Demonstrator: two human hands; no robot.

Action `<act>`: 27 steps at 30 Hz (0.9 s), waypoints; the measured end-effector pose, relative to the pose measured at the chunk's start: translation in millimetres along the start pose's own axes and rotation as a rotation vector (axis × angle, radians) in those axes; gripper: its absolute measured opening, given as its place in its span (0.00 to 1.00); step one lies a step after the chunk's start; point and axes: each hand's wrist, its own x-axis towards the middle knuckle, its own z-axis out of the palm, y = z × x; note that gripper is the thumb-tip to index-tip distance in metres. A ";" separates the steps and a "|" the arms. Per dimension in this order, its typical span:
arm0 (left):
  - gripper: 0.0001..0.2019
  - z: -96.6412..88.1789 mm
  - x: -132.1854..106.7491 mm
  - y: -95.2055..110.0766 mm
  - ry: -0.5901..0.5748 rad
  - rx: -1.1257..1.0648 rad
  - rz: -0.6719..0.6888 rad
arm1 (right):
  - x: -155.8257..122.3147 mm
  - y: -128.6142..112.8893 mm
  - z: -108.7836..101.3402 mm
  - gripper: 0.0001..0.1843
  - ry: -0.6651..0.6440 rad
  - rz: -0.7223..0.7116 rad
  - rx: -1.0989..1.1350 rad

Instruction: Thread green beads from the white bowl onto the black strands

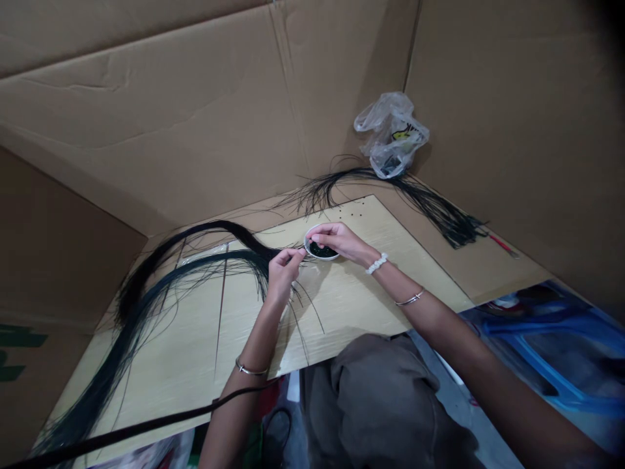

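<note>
My left hand is closed in a pinch on thin black strands that sweep left across the pale wooden board. My right hand hovers over a small white bowl of dark beads, fingers curled together at its rim; whether they hold a bead is hidden. Both hands nearly meet beside the bowl. Loose strand ends hang down below my left hand.
Cardboard walls enclose the board on three sides. A second bundle of black strands lies at the back right under a clear plastic bag. A red-tipped tool lies at far right. Blue plastic sits lower right.
</note>
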 end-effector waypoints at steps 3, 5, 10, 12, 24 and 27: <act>0.17 -0.1 -0.4 0.2 -0.006 0.001 0.002 | 0.0 0.0 -1.1 0.18 -0.020 -0.014 -0.030; 0.17 -0.4 -0.7 0.0 -0.010 0.005 0.004 | -0.1 -1.3 -1.4 0.18 -0.029 -0.019 -0.057; 0.17 -1.4 -0.3 -1.4 -0.018 0.020 0.004 | -1.4 -8.5 -1.0 0.16 -0.043 -0.020 -0.126; 0.16 -1.5 0.0 -1.7 -0.021 0.016 0.004 | -2.4 -11.5 -0.1 0.15 -0.050 -0.017 -0.133; 0.16 -1.3 -0.1 -0.9 -0.014 0.004 -0.009 | -4.0 -14.6 1.7 0.14 -0.017 0.013 -0.106; 0.15 -0.8 -0.7 0.2 -0.013 0.004 -0.009 | -3.8 -15.2 1.4 0.15 -0.018 0.009 -0.133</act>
